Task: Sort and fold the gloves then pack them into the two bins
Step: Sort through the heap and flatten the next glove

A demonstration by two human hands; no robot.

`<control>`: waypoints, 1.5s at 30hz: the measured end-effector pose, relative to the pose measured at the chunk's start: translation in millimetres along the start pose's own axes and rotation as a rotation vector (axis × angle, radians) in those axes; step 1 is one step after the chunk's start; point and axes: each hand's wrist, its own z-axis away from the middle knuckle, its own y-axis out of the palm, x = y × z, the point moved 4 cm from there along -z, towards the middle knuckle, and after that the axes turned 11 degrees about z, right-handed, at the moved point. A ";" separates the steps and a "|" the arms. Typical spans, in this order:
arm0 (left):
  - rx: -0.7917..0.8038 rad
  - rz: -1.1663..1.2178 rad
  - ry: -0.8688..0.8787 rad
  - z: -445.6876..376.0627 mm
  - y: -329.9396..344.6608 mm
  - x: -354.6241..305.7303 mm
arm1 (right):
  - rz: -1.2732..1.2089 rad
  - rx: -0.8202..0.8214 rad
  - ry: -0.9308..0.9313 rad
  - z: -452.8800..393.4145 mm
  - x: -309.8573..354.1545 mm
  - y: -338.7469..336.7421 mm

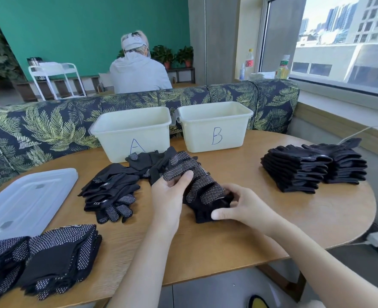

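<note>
Both forearms reach in over the wooden table (239, 247). Left hand (170, 192) — fingers curled round the finger end of a dotted black glove (197, 185). Right hand (245, 207) — thumb and fingers pinch the glove's cuff, thumb flat along its near edge. Glove lies mid-table, in front of bin A (132, 134) and bin B (214, 126).

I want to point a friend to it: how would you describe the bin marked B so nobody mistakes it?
On the far edge of the rounded wooden table, before the leaf-patterned sofa back, stand two pale cream plastic bins. The bin marked B is the one nearer the window; its neighbour, the bin marked A, has black gloves against its front.
</note>
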 end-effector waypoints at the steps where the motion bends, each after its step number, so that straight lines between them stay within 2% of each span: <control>1: -0.024 0.001 -0.006 -0.7 -1.2 1.3 | 0.033 -0.019 -0.005 0.0 -3.8 2.9; 4: -0.087 -0.013 -0.014 -2.9 -5.5 3.6 | 0.010 -0.099 -0.012 0.0 -8.0 4.7; 11: -0.274 -0.027 0.065 -13.0 -25.5 -4.3 | -0.066 -0.110 0.044 -4.2 -15.0 -2.9; 16: -0.220 -0.049 0.031 -7.7 -26.2 -8.8 | -0.086 -0.369 0.198 -21.4 -30.0 -24.8; 20: -0.167 -0.118 -0.001 1.6 -25.4 -8.7 | -0.249 -0.417 0.272 -42.8 -45.0 -32.5; 24: -0.126 -0.173 -0.047 7.8 -30.3 -0.9 | -0.114 -0.402 0.237 -44.7 -41.9 -33.7; 28: -0.114 -0.185 -0.082 15.2 -29.7 4.5 | 0.023 -0.498 0.208 -21.9 -36.5 -30.5; 31: -0.110 -0.178 -0.099 24.1 -28.9 8.3 | 0.204 -0.593 0.041 0.4 -14.2 -15.8; 33: -0.104 -0.174 -0.109 30.6 -29.3 11.0 | 0.124 -0.539 -0.065 16.7 1.8 -0.7; 36: -0.035 -0.165 -0.125 39.7 -27.5 11.6 | -0.086 -0.286 -0.104 30.4 21.2 27.2; 38: 0.053 -0.125 -0.159 45.4 -26.2 11.8 | -0.156 -0.188 -0.116 31.7 28.8 40.2; 42: 0.223 -0.109 -0.215 52.4 -30.0 11.2 | -0.239 -0.148 -0.123 29.4 32.7 47.2; 45: 0.262 -0.090 -0.228 53.7 -38.9 12.8 | -0.283 -0.165 -0.118 25.7 31.2 48.8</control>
